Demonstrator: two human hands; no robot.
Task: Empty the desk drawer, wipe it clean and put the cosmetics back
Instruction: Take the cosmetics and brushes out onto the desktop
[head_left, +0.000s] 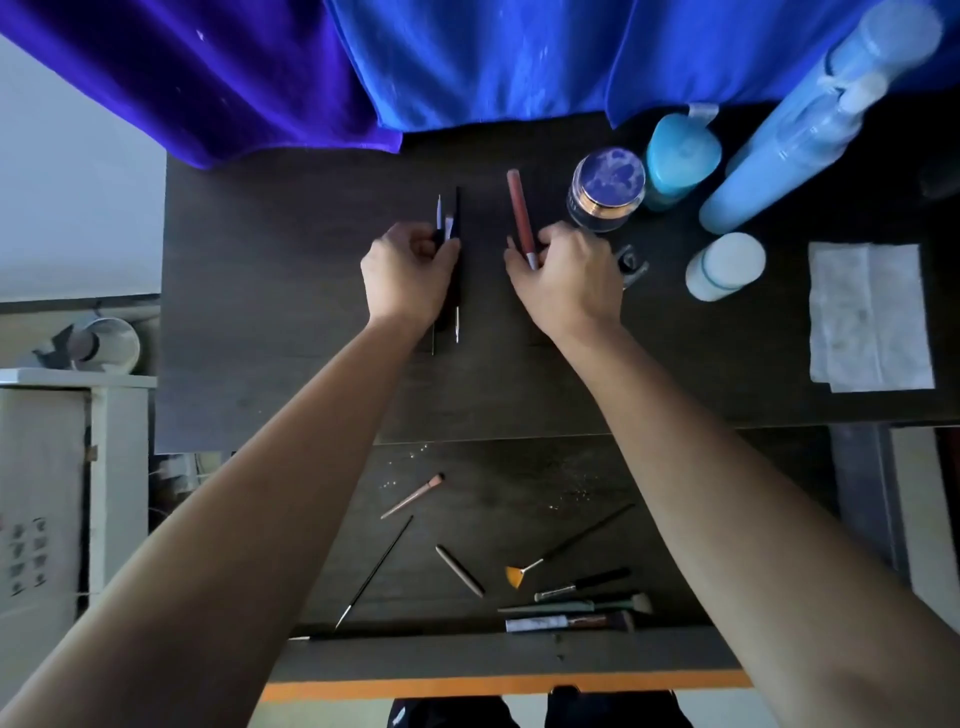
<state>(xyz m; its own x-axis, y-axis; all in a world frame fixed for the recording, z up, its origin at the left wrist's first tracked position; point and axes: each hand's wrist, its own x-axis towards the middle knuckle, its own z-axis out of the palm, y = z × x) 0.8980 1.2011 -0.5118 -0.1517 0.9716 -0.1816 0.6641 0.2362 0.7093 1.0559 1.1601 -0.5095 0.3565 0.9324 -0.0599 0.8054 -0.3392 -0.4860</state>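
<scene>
Emptying the drawer (498, 467), the left hand (408, 275) clamps slim tools (451, 228) and the right hand (563, 270) a pink tube (519, 208) on the desk (270, 312), while brushes (576, 605) wait below.

We see a dim scene; light seems to come from the blue curtain (467, 57). The tall bottle (810, 124) is blurred, and the edges bend strongly.
</scene>
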